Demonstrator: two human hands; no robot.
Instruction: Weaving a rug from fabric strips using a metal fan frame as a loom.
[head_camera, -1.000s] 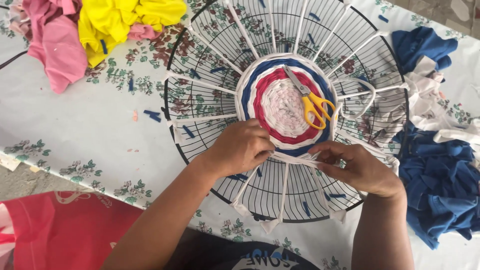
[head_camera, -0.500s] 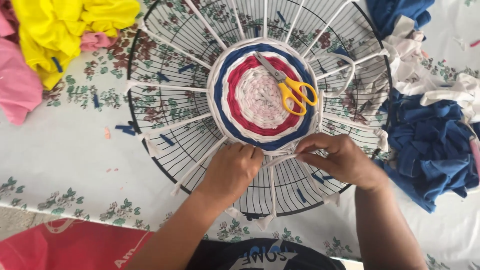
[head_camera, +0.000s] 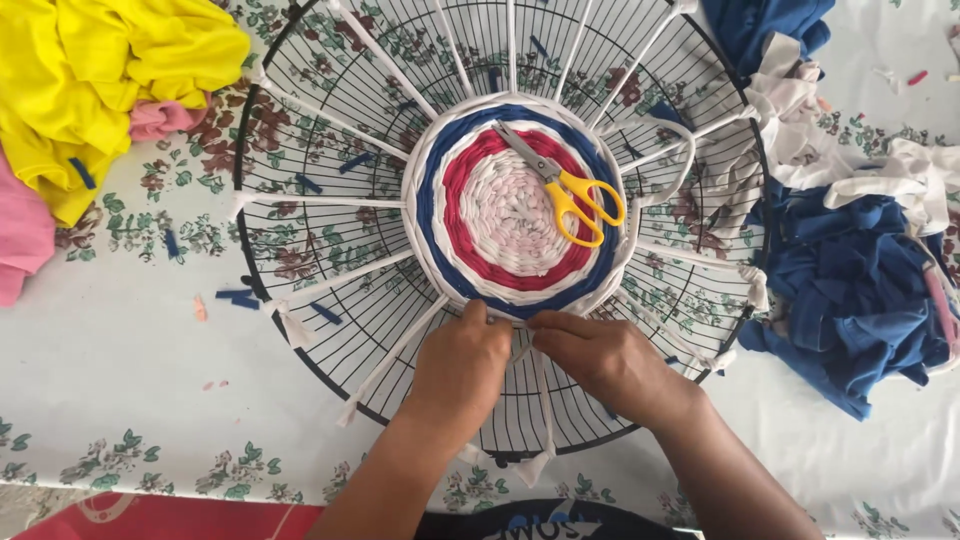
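A round black wire grille (head_camera: 330, 90) lies flat on the table, with white fabric strips tied across it like spokes. At its centre sits a round woven mat (head_camera: 510, 215) in white, red, blue and white rings. Yellow-handled scissors (head_camera: 565, 190) rest on the mat. My left hand (head_camera: 462, 365) and my right hand (head_camera: 605, 362) meet at the mat's near edge, fingers pinching a white fabric strip (head_camera: 520, 335) between the spokes. The fingertips hide the exact grip.
A floral white tablecloth (head_camera: 120, 370) covers the table. Yellow cloth (head_camera: 90, 70) and pink cloth (head_camera: 20, 235) are piled at the left. Blue cloth (head_camera: 860, 290) and white cloth scraps (head_camera: 900, 175) lie at the right. Small blue snippets (head_camera: 237, 297) dot the cloth.
Both hands have drawn closer together at the mat's near edge. The camera view has shifted, so the grille sits higher and more central in the frame.
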